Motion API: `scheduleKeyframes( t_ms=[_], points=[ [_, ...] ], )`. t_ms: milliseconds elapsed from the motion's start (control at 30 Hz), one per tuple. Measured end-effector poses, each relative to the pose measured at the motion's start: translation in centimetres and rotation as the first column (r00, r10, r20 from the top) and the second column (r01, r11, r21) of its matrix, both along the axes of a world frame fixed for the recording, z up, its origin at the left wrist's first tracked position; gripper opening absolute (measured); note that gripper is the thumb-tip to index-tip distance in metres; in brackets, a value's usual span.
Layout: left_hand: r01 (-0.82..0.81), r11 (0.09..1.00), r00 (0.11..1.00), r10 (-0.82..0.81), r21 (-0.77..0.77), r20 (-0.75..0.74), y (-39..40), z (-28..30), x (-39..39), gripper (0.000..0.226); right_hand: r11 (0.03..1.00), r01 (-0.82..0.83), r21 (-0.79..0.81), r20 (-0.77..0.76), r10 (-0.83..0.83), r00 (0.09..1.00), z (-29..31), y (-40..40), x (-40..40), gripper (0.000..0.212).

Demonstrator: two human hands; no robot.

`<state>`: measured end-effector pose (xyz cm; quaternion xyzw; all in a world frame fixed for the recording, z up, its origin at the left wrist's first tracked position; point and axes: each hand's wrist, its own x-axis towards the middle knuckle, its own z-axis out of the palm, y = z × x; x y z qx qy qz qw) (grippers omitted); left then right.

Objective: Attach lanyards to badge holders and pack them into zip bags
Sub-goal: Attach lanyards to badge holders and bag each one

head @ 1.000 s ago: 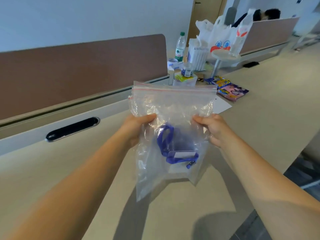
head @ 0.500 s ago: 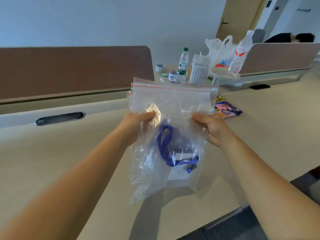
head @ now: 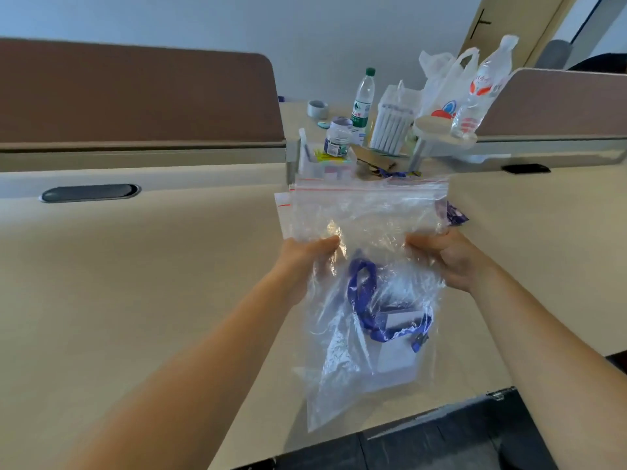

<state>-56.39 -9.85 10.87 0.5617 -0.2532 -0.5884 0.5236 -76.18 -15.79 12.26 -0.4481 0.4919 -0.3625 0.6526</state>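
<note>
Between hands (head: 307,257), crinkled clear zip bag (head: 369,218)

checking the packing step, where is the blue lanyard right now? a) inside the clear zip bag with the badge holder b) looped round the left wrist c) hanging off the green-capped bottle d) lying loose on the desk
a: the blue lanyard shows through the clear zip bag, coiled over the badge holder in its lower part, while the left hand and right hand hold the bag up by its sides above the desk.
</note>
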Motion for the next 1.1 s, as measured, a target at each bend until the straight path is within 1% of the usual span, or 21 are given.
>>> scheduleKeyframes(
  t_ms=[67, 100, 167, 233, 333, 400, 467, 567, 667, 767, 800, 833, 867, 933, 967, 1033, 1067, 1100],
  points=[
    [0.003, 0.998, 1.0, -0.003, 0.057, -0.002, -1.4, -1.3, -0.5, 0.024, 0.999, -0.012, 0.042, -0.05, 0.014, 0.999, -1.2, -2.1, -0.4, 0.049],
    [0.006, 0.997, 1.0, -0.006, 0.08, -0.002, -2.3, -1.9, -0.5, 0.025, 0.998, -0.023, 0.061, -0.081, 0.028, 0.996, -1.8, -3.3, -0.3, 0.043],
    [-0.006, 0.994, 1.0, 0.005, 0.108, 0.006, -4.5, -3.1, -0.1, 0.026, 0.996, -0.026, 0.09, -0.117, 0.037, 0.992, -3.0, -5.9, 0.1, 0.025],
    [-0.027, 0.993, 0.999, 0.024, 0.114, 0.028, -7.1, -4.2, 0.7, 0.027, 0.995, -0.016, 0.097, -0.149, 0.031, 0.988, -4.1, -8.9, 1.0, 0.016],
    [-0.068, 0.99, 0.997, 0.062, 0.121, 0.054, -10.6, -5.7, 2.6, 0.029, 0.991, -0.062, 0.118, -0.236, 0.089, 0.968, -5.4, -13.1, 2.9, 0.014],
    [-0.069, 0.99, 0.997, 0.063, 0.125, 0.053, -12.6, -6.7, 3.7, 0.029, 0.988, -0.09, 0.126, -0.26, 0.12, 0.958, -6.3, -15.6, 4.4, 0.015],
    [-0.07, 0.986, 0.996, 0.061, 0.149, 0.068, -14.8, -7.6, 4.6, 0.03, 0.991, -0.097, 0.09, -0.266, 0.118, 0.957, -7.5, -18.2, 5.7, 0.016],
    [-0.113, 0.968, 0.985, 0.079, 0.222, 0.155, -18.1, -8.9, 6.1, 0.026, 0.998, -0.048, 0.03, -0.315, 0.055, 0.947, -9.5, -21.5, 7.7, 0.009],
    [-0.119, 0.961, 0.971, 0.06, 0.25, 0.233, -20.9, -11.0, 7.6, 0.024, 0.999, -0.013, -0.044, -0.411, -0.007, 0.911, -11.8, -23.9, 9.0, 0.02],
    [-0.148, 0.959, 0.964, 0.086, 0.241, 0.251, -22.9, -12.4, 8.1, 0.025, 0.991, -0.033, -0.132, -0.472, -0.034, 0.881, -13.6, -25.5, 10.2, 0.027],
    [-0.178, 0.954, 0.959, 0.114, 0.241, 0.26, -23.5, -12.8, 8.3, 0.023, 0.988, -0.038, -0.152, -0.484, -0.041, 0.874, -14.0, -25.8, 10.6, 0.036],
    [-0.222, 0.942, 0.95, 0.151, 0.253, 0.273, -24.0, -13.2, 8.4, 0.018, 0.987, -0.036, -0.158, -0.491, -0.048, 0.87, -14.5, -26.2, 11.0, 0.046],
    [-0.271, 0.929, 0.94, 0.198, 0.252, 0.279, -24.4, -13.7, 8.4, 0.022, 0.987, -0.027, -0.161, -0.493, -0.057, 0.868, -15.0, -26.6, 11.2, 0.055],
    [-0.335, 0.914, 0.906, 0.245, 0.231, 0.344, -24.9, -14.8, 8.6, 0.069, 0.986, -0.041, -0.162, -0.509, -0.047, 0.86, -16.0, -27.0, 11.3, 0.068],
    [-0.346, 0.915, 0.879, 0.24, 0.206, 0.411, -24.9, -15.0, 8.6, 0.081, 0.984, -0.06, -0.167, -0.531, -0.039, 0.846, -16.6, -27.2, 11.3, 0.073],
    [-0.31, 0.942, 0.829, 0.201, 0.13, 0.522, -25.0, -15.2, 8.4, 0.091, 0.972, -0.124, -0.202, -0.64, -0.035, 0.768, -17.5, -27.6, 11.4, 0.08],
    [-0.265, 0.958, 0.793, 0.15, 0.113, 0.591, -25.0, -15.4, 8.4, 0.096, 0.959, -0.17, -0.226, -0.707, -0.041, 0.706, -17.7, -27.8, 11.4, 0.081],
    [-0.218, 0.967, 0.741, 0.077, 0.13, 0.667, -25.0, -15.3, 8.3, 0.1, 0.945, -0.233, -0.232, -0.776, -0.035, 0.629, -17.7, -28.0, 11.5, 0.08]
  ],
)
